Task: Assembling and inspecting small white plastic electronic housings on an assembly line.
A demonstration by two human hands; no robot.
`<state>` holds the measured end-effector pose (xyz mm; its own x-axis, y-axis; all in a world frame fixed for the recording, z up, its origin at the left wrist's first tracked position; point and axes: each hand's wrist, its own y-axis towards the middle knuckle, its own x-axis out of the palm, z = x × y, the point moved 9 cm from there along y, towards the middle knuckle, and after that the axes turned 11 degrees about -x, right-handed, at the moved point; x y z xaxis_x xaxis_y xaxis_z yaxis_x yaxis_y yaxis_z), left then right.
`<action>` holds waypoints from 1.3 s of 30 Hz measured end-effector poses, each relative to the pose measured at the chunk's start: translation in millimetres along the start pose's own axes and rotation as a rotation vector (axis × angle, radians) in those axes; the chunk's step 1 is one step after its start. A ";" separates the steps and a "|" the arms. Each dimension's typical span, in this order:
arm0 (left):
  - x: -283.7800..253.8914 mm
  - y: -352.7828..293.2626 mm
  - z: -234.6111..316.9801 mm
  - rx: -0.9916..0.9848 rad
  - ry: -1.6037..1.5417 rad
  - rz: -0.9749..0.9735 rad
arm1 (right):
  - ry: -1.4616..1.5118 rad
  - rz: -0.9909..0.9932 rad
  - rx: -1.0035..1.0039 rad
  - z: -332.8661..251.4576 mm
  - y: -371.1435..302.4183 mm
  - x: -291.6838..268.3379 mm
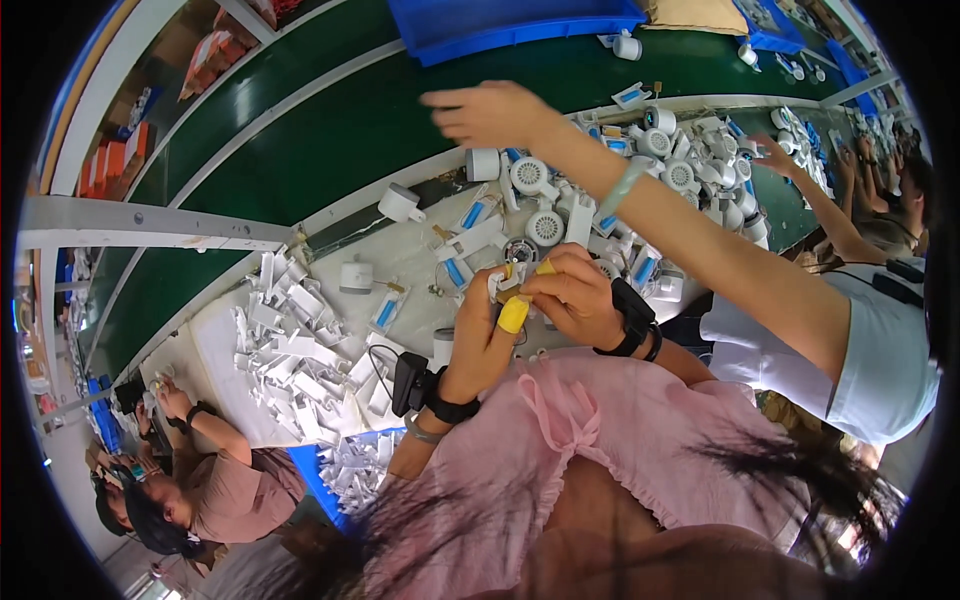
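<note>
My left hand (pixel 478 330), a yellow cover on its thumb, is closed around a small white plastic part (pixel 496 284) in front of my chest. My right hand (pixel 574 292) meets it there, its fingers pinched together, with yellow at a fingertip. Between the two hands a small brownish piece (pixel 510 297) shows in part; my fingers hide most of it, and I cannot tell which hand bears it. Just beyond my hands, a round white housing (pixel 521 250) with its dark inside showing lies on the worktable (pixel 335 335).
A pile of white plastic brackets (pixel 300 350) lies to the left, above a blue bin (pixel 313 470) of small white parts. Fan-like white housings (pixel 680 177) heap up at right. A co-worker's arm (pixel 700 225) reaches across from the right. A blue tray (pixel 515 35) stands on the green belt (pixel 330 150).
</note>
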<state>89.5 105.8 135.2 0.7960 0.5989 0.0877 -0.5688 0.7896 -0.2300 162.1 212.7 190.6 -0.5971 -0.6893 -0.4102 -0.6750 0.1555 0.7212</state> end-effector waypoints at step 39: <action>-195.3 -8.8 -130.5 -0.441 1.133 0.747 | 0.224 -0.071 0.732 280.3 71.1 171.4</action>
<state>-34.0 -35.5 -6.4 0.1953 0.2551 -0.9470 -0.9789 0.1098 -0.1723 -109.7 303.9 15.1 -0.4927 -0.8297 -0.2626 -0.8696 0.4810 0.1119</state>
